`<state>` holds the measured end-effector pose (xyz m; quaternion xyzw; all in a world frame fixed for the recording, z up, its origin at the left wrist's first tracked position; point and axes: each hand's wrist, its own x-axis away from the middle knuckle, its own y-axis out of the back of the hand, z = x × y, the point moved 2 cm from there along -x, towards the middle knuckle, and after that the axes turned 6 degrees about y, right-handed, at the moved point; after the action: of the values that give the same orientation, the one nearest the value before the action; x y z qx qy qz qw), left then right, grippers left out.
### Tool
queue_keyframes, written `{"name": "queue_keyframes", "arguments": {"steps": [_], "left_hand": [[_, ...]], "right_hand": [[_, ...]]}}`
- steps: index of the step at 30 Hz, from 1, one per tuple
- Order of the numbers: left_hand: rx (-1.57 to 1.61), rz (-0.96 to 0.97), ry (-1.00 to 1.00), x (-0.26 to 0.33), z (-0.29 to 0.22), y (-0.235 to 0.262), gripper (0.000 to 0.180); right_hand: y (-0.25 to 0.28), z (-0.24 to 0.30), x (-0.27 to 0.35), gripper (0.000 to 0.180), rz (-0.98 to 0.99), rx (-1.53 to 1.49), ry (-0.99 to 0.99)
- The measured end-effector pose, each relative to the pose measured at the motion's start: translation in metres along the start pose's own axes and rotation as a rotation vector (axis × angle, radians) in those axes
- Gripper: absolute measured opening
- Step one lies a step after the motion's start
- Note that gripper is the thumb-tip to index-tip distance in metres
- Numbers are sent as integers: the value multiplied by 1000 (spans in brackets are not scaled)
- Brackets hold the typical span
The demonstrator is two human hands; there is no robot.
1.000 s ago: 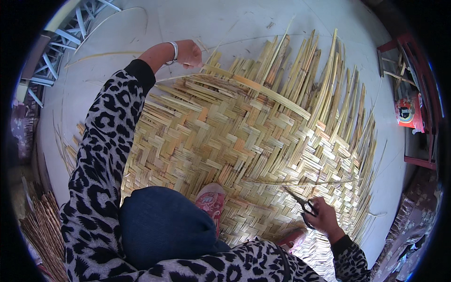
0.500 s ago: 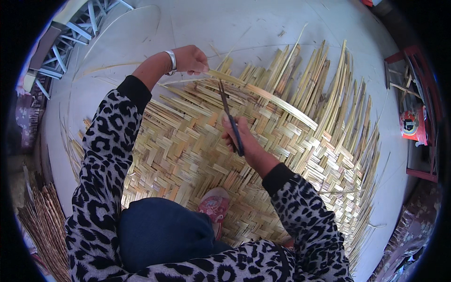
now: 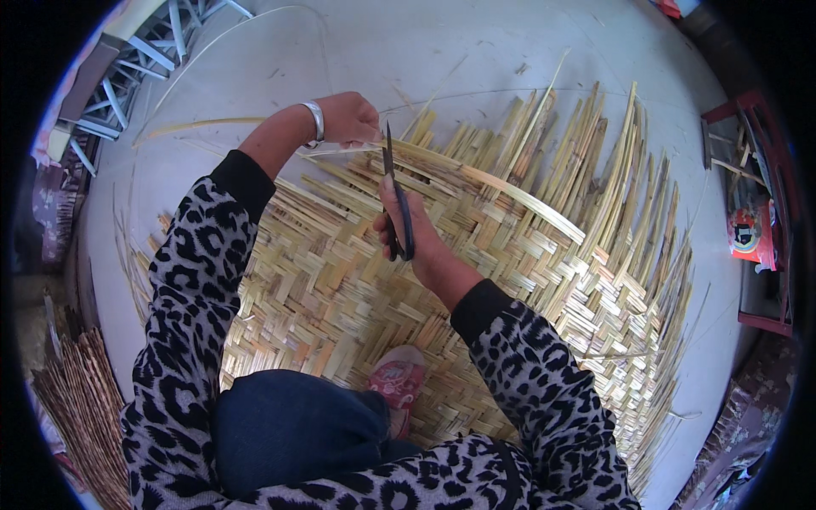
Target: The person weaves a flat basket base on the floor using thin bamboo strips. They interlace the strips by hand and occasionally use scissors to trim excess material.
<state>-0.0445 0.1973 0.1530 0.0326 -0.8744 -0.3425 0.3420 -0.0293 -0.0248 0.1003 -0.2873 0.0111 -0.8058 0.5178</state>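
A woven mat of pale split reeds (image 3: 340, 246) spreads beneath me, with loose reed ends sticking out along its far and right sides. My left hand (image 3: 350, 119), with a silver bangle at the wrist, pinches the end of a long flat reed strip (image 3: 510, 194) that runs right across the mat's far part. In my right hand (image 3: 416, 229) is a pair of dark scissors (image 3: 398, 183), blades pointing away from me. The blade tips meet the strip just right of my left fingers. Whether the blades are parted is hard to make out.
My pink shoe (image 3: 398, 378) rests on the mat. A bundle of brown stalks (image 3: 85, 408) lies at the lower left. A pale metal rack (image 3: 140, 68) stands far left, a dark red wooden frame (image 3: 765, 187) at the right, with a red packet (image 3: 752, 238) beside it.
The scissors in my right hand have moved left and a little away from me, closer to my left fingers. My left hand keeps its pinch on the strip.
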Motion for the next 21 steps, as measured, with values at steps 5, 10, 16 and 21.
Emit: {"name": "queue_keyframes", "arguments": {"steps": [5, 10, 16, 21], "left_hand": [[-25, -24, -82, -2, 10, -3, 25], [-132, -175, -192, 0, 3, -1, 27], [121, -38, -40, 1, 3, -12, 22], [196, 20, -61, 2, 2, -42, 24]], "right_hand": [[-4, -11, -11, 55, -14, 53, 94], [-5, 3, -11, 45, -114, 237, 220], [5, 7, 6, 45, -124, 246, 228], [35, -19, 26, 42, -151, 438, 214]]}}
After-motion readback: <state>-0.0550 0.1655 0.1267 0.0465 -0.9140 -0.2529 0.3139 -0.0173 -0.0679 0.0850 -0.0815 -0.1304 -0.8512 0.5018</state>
